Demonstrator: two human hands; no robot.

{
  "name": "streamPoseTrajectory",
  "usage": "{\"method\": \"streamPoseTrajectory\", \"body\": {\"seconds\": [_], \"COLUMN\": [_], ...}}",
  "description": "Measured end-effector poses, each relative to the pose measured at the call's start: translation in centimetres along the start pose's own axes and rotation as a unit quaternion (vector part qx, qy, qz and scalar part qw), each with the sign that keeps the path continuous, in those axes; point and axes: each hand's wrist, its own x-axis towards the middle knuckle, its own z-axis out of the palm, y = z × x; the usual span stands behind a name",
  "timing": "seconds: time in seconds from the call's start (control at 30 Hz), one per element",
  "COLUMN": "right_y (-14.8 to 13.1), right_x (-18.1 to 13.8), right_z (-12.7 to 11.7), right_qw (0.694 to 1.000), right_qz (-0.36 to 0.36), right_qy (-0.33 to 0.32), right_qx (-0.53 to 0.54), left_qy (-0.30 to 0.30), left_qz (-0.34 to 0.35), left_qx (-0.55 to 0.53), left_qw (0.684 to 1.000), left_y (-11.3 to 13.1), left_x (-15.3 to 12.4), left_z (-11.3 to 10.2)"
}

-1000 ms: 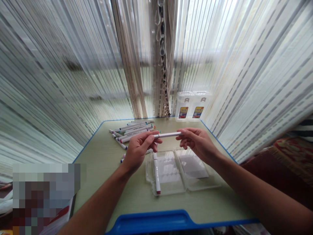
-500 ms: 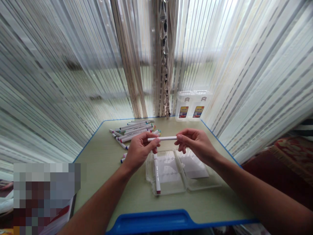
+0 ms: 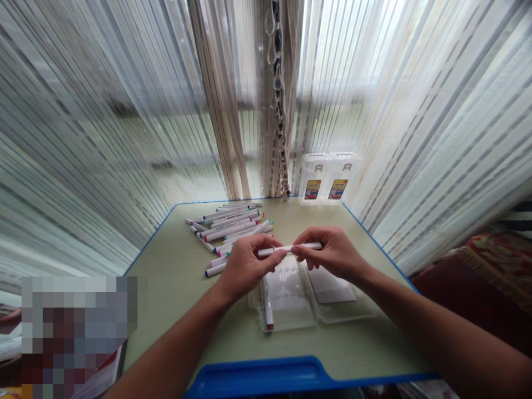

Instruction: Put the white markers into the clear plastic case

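Home room, small desk (image 3: 187, 288) by sheer striped curtains (image 3: 415, 111), patterned cushion (image 3: 490, 260)

both hands (image 3: 249, 265) and marker (image 3: 290, 249) lower, closer together, nearer the case (image 3: 291, 310)

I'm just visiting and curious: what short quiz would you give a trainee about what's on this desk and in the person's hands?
1. True or false: the white marker is held by the left hand alone.
2. Where does the red-tipped marker lie? A) on the loose pile of markers B) in the open clear case C) on the floor
3. How many lidded clear boxes stand at the far edge of the table?

Key
1. False: the right hand has a grip on its other end.
2. B
3. Two
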Motion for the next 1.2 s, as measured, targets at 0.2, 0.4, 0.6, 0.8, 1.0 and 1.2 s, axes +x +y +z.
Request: {"method": "streamPoseTrajectory", "body": {"seconds": [0.2, 0.4, 0.6, 0.8, 1.0, 1.2], "right_y": [0.1, -0.1, -0.3, 0.1, 0.1, 0.0], "right_x": [-0.2, 0.0, 0.1, 0.2, 0.3, 0.3], "right_z": [0.1, 0.1, -0.1, -0.5, -0.7, -0.7], "right_qw": [0.995, 0.994, 1.0, 0.997, 0.979, 0.963], "right_qz": [-0.038, -0.046, -0.003, 0.009, 0.009, 0.011], "right_qy": [0.018, 0.026, 0.006, 0.012, 0.012, 0.002], "right_qx": [-0.094, -0.099, -0.027, 0.079, 0.201, 0.27], "left_qy": [-0.016, -0.013, 0.004, 0.027, 0.046, 0.055], "left_qz": [0.011, 0.02, 0.019, 0.01, -0.02, -0.034], "left_qx": [0.024, 0.024, 0.021, -0.034, -0.134, -0.209], "left_qw": [1.0, 0.999, 1.0, 0.999, 0.99, 0.976], "left_y": [0.3, 0.3, 0.3, 0.4, 0.1, 0.1], "left_x": [-0.2, -0.1, 0.2, 0.6, 0.8, 0.9], "left_z": [0.3, 0.1, -0.4, -1.2, -1.5, -1.6]}}
